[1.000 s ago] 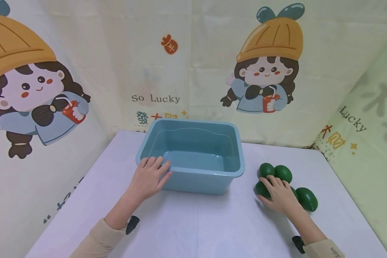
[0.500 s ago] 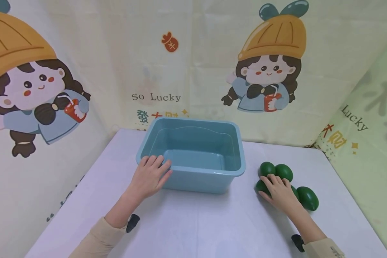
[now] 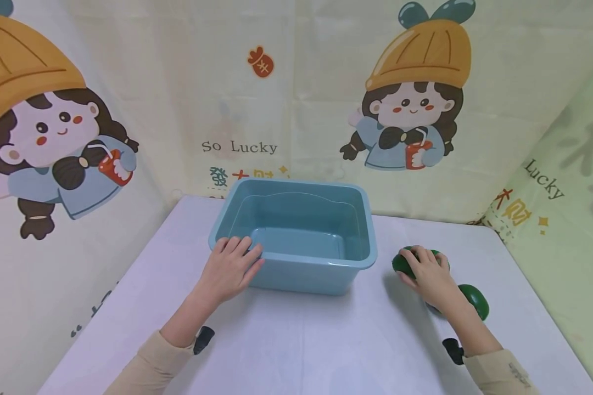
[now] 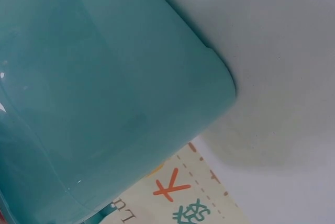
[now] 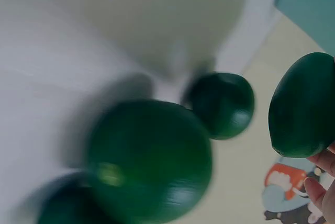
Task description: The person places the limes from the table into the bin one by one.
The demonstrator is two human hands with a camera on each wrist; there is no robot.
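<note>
While the left hand (image 3: pixel 230 270) holds the near rim of the blue tub (image 3: pixel 303 277) mid-frame, the right hand (image 3: pixel 432 281) grips a green fruit (image 5: pixel 302 108) to the tub's right, apart from it, its long axis partly hidden by fingers in the head view.

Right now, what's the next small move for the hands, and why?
Probably shift the right hand leftward toward the blue tub: it grips a green fruit that looks clear of the other green fruits in the right wrist view, the tub stands open to its left, and the left hand holds the tub's near side.
</note>
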